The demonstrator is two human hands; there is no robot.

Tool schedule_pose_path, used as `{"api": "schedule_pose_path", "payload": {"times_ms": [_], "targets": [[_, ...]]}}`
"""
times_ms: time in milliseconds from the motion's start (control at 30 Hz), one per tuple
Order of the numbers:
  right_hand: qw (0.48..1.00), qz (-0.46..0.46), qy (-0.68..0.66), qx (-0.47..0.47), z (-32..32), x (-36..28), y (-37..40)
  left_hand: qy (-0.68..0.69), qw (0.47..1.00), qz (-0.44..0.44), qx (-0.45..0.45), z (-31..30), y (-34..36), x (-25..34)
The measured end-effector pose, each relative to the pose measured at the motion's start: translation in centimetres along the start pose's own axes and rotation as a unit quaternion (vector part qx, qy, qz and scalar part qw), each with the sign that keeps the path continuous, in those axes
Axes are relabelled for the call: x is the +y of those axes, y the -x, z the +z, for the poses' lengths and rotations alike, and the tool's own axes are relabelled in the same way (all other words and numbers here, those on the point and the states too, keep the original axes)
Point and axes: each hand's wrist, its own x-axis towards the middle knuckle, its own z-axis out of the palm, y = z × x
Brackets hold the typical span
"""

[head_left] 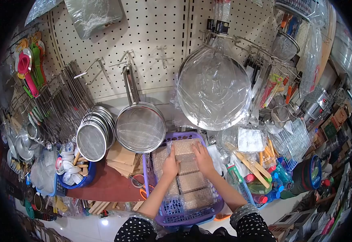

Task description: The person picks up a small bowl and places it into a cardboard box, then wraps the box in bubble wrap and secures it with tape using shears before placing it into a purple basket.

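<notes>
A purple plastic basket (145, 173) holds several bubble-wrapped brown packages (193, 182). Near the basket's far end, my left hand (170, 163) and my right hand (203, 158) rest on either side of one wrapped package (187, 160), fingers pointing away from me. The package lies between the two hands, which both touch it. Some finger undersides are hidden.
Strainers (140, 127) and a large plastic-wrapped round sieve (214, 88) hang from the pegboard (151, 32). A blue bowl of small utensils (88, 177), flat brown cardboard (119, 159) and orange-handled scissors (143, 193) are to the left. Bottles (275, 193) stand at right.
</notes>
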Motion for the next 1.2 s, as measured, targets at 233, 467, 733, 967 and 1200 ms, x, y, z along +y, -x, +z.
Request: {"api": "schedule_pose_path", "payload": {"times_ms": [233, 467, 733, 967, 1200], "targets": [[0.999, -0.018, 0.028, 0.028, 1.2, 0.9, -2.0, -0.017, 0.999, -0.024, 0.019, 0.9, -2.1, -0.6], [0.993, -0.015, 0.095, 0.067, 2.3, 1.3, -2.5, -0.028, 0.999, -0.023, 0.021, 1.2, -2.7, -0.8], [0.974, 0.017, 0.188, 0.128, 4.4, 1.4, -2.9, -0.057, 0.998, -0.026, 0.006, 0.8, -3.5, -0.3], [0.986, 0.065, 0.124, 0.091, 0.4, -1.7, 2.6, -0.102, 0.984, 0.104, 0.107, -1.6, 5.1, 0.2], [0.998, 0.033, -0.034, -0.03, -2.2, -7.5, 16.7, -0.125, 0.985, 0.088, -0.083, -3.3, 21.8, 1.4]]}}
